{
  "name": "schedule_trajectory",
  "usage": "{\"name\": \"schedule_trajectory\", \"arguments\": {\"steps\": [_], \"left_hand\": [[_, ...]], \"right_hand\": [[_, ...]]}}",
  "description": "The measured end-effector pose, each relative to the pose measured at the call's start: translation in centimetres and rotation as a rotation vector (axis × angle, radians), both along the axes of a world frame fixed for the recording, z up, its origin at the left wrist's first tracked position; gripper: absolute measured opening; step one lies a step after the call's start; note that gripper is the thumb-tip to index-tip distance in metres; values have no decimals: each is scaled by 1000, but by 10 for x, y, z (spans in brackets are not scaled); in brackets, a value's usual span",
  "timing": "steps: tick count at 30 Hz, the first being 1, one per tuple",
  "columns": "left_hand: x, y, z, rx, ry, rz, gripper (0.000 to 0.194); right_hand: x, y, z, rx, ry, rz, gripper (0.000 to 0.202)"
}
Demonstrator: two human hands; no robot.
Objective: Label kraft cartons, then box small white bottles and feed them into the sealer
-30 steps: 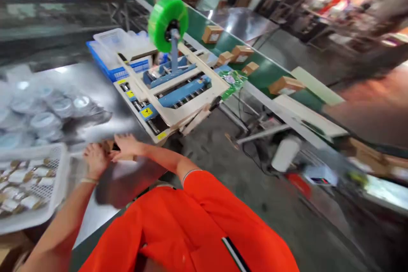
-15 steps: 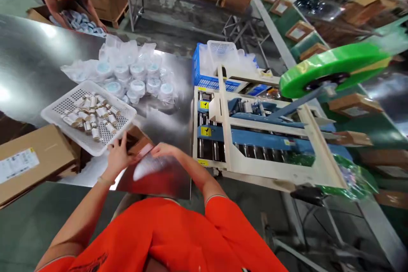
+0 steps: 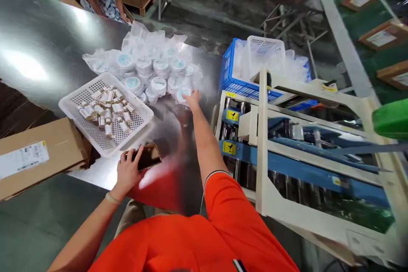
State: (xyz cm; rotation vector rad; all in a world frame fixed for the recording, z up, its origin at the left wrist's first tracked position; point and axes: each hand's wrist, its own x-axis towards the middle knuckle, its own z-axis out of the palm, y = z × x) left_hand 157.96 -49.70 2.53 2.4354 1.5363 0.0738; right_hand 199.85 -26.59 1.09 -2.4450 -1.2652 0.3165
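Observation:
My left hand (image 3: 126, 174) grips the left side of a small open cardboard box (image 3: 151, 157), whose dark inside faces up. It rests on the metal table near the white basket. My right arm is stretched forward, and my right hand (image 3: 193, 100) has its fingers on the edge of a plastic-wrapped round tub (image 3: 182, 94) with a pale blue lid, at the near right of a pile of such tubs (image 3: 159, 68). Small glass vials (image 3: 108, 110) with white labels and metallic caps lie in the perforated white basket (image 3: 140, 129).
A large carton (image 3: 60, 140) stands at the left table edge. To the right are a carton-sealing machine (image 3: 263, 157) with rollers and a blue crate (image 3: 228, 66) of clear bags. Across the table, a co-worker's hands (image 3: 119, 10) reach into a box of round tubs.
My right hand has left the small box and moved forward to the pile of tubs. My left hand stays at the box, now opening upward. The view has shifted left.

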Motion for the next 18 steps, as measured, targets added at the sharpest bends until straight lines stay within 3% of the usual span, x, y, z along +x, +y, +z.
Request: {"name": "schedule_trajectory", "arguments": {"steps": [4, 9, 12, 15, 18], "left_hand": [[-2, 1, -3, -10, -50, -6, 92], [-13, 5, -20, -36, -272, -26, 106], [-18, 5, -36, -49, -454, 32, 112], [-17, 5, -48, -48, -589, 95, 105], [-12, 7, -47, -73, -636, 52, 101]], "right_hand": [[-47, -35, -6, -63, 8, 166, 35], [-110, -119, 18, 5, -145, 415, 32], [-157, -194, 38, 31, -248, 746, 33], [-202, -253, 51, -37, -230, 1064, 34], [-227, -265, 55, -197, -154, 1121, 35]]}}
